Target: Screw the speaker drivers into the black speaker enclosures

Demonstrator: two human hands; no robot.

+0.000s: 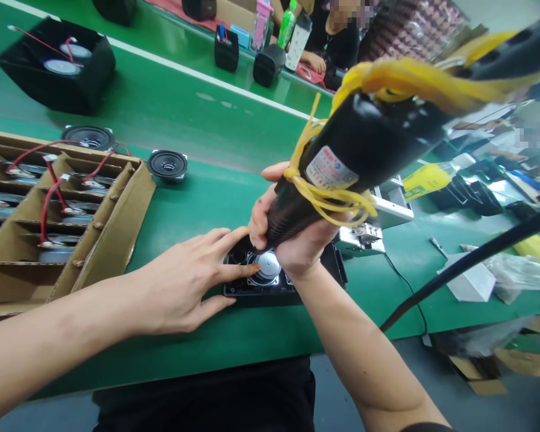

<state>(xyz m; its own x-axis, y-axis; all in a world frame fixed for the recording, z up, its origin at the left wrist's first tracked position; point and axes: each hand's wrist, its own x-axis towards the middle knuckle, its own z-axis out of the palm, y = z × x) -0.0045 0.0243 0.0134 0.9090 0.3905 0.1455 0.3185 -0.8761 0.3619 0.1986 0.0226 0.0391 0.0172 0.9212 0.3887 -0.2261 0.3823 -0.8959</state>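
My right hand [303, 240] is wrapped round a black electric screwdriver [360, 150], tied with yellow rubber bands, which points down over a black speaker housing [270, 297]. Its tip is hidden behind my hand. Inside the housing sits a speaker driver [269, 267] with its silver magnet facing up. My left hand [191, 276] has its fingers apart: one fingertip touches the driver, the thumb lies along the housing's near edge, and other fingers reach its far left corner.
To the left stands a cardboard divider box [135, 228] holding several wired drivers. Two loose drivers, one a round black speaker [167, 165], lie behind it. An open black housing [58, 72] is farther back. A metal device [364, 240] and black cable [477, 258] are at right; a co-worker's hand [315, 62] shows across the bench.
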